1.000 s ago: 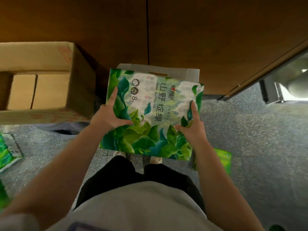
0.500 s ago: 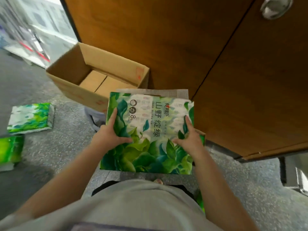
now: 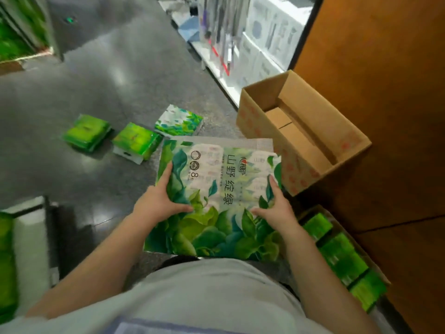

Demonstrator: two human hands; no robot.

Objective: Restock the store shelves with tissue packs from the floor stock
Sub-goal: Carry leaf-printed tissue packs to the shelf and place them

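Three smaller green tissue packs (image 3: 134, 141) lie on the grey floor (image 3: 96, 92) beyond; an open cardboard box (image 3: 305, 131) stands right, against a wooden panel (image 3: 385, 116). The leaf-printed eight-pack of tissues (image 3: 216, 201) is held at waist height, left hand (image 3: 159, 201) and right hand (image 3: 277, 208) gripping its side edges, fingers spread.

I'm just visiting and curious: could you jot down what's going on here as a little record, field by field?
Held item: large tissue pack with green leaf print, held flat in front of the body
Left hand: grips the pack's left edge, thumb on top
Right hand: grips the pack's right edge, thumb on top
Loose on floor: three smaller packs, left of the held one
Cardboard box: open, nothing visible inside, against the wooden panel
Lower right: carton of bright green packs
Background: store shelf, blurred
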